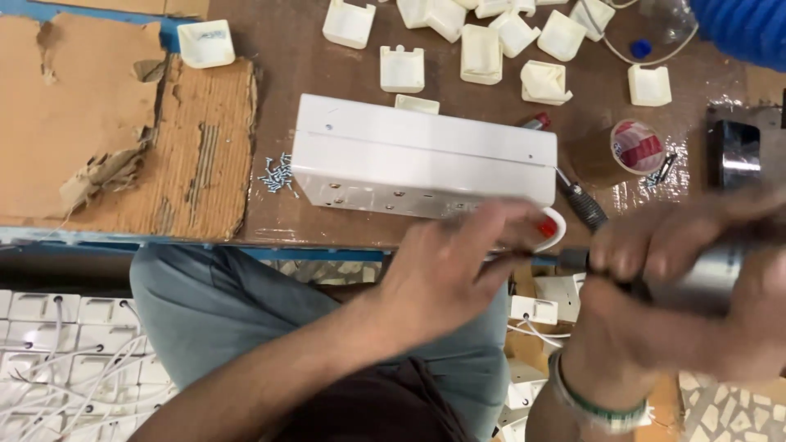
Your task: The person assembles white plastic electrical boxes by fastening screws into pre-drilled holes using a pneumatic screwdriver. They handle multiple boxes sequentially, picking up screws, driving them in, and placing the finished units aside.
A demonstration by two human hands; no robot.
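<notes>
While both hands work at the table's point(270, 49) front edge:
Left hand point(446, 270): fingers pinched on the driver's point(704, 274) tip.
Right hand point(696, 286): wrapped around the driver.
Box point(422, 155): white, near that edge.
Screws point(278, 174): beside the box's left end.

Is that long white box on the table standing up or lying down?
Lying down. The white box rests lengthwise on the table, long side flat, a row of small holes along the side facing the person.

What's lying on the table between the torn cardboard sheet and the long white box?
In the head view, a small heap of loose screws lies on the brown tabletop, between the torn cardboard and the left end of the white box.
</notes>
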